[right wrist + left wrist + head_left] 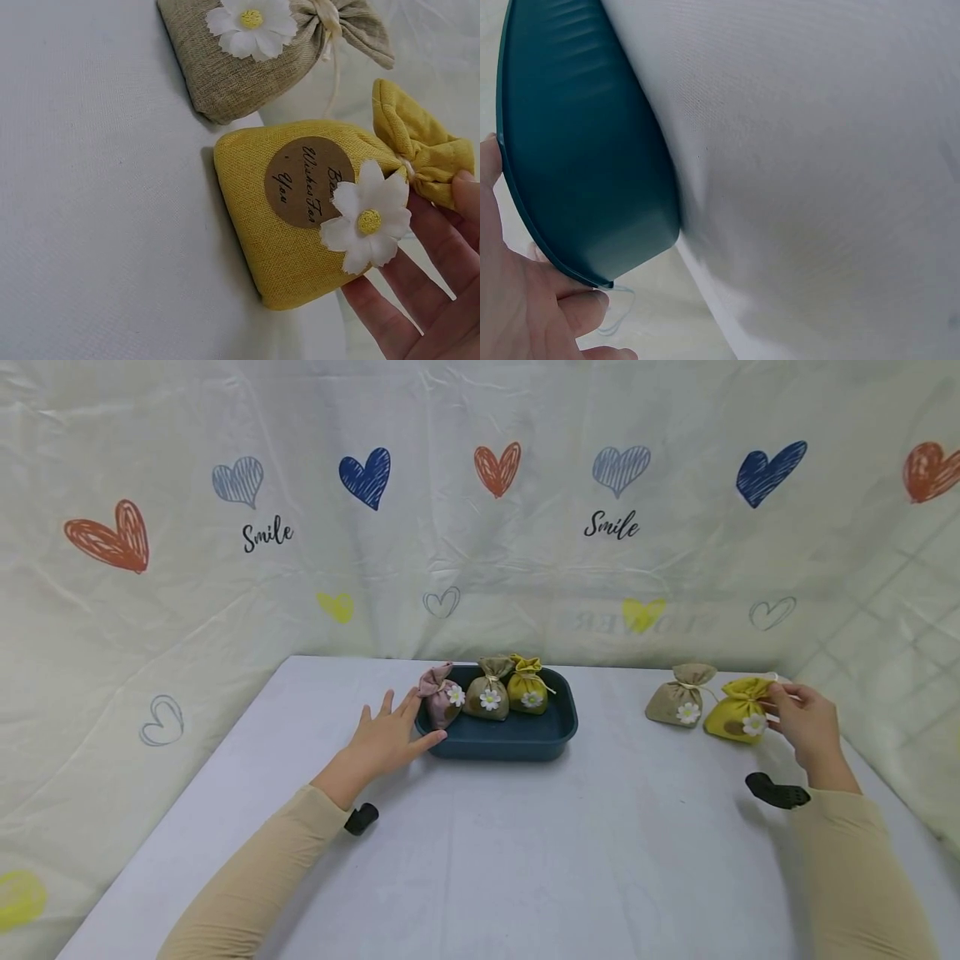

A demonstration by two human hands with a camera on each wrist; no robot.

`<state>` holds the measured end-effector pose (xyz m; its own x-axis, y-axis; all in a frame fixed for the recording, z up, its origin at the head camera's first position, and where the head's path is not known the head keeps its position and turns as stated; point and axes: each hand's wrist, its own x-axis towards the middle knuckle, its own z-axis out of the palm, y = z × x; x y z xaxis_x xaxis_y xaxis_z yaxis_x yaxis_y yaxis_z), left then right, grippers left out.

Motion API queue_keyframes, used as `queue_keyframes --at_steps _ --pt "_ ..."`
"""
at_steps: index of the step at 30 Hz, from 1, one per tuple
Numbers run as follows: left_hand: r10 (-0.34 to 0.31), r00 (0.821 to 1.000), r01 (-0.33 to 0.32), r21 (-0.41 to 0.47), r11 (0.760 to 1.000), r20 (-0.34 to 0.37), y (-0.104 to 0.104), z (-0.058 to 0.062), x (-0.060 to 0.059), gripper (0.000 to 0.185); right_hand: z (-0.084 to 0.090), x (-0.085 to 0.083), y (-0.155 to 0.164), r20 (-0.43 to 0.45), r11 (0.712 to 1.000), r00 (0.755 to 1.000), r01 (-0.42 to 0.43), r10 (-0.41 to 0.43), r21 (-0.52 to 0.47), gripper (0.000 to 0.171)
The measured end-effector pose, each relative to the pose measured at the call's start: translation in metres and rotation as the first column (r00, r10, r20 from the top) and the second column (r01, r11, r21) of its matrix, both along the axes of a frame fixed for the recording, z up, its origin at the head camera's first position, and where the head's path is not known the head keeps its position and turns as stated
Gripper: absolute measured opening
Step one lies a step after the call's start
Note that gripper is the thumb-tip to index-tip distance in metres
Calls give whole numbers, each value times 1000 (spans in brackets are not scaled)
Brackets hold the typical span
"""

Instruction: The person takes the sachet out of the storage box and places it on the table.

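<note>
At the right, my right hand pinches the gathered neck of a yellow drawstring sachet. In the right wrist view this yellow sachet bears a white fabric daisy and a round brown label. Just left of it stands a beige sachet, also with a daisy. My left hand, fingers spread, touches the left end of a dark teal tray; the thumb lies along the rim in the left wrist view. Inside the tray are a pink sachet, another beige sachet and another yellow sachet.
Everything stands on a table with a white cloth. Behind it hangs a pale curtain printed with hearts and the word Smile, close to the table's back edge. A black wrist strap piece shows below the right hand.
</note>
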<state>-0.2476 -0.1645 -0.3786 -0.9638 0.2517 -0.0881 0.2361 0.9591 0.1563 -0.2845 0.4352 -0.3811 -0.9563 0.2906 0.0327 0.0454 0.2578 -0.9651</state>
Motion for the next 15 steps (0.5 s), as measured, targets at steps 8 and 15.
queue_keyframes --at_steps 8,15 --pt "4 1000 -4 2 1000 -4 1 -1 0 92 -5 1 -4 -31 1000 999 24 -24 -18 11" --pt "4 1000 -5 12 1000 6 2 1 1 92 -8 3 -4 -12 998 999 35 -35 43 10"
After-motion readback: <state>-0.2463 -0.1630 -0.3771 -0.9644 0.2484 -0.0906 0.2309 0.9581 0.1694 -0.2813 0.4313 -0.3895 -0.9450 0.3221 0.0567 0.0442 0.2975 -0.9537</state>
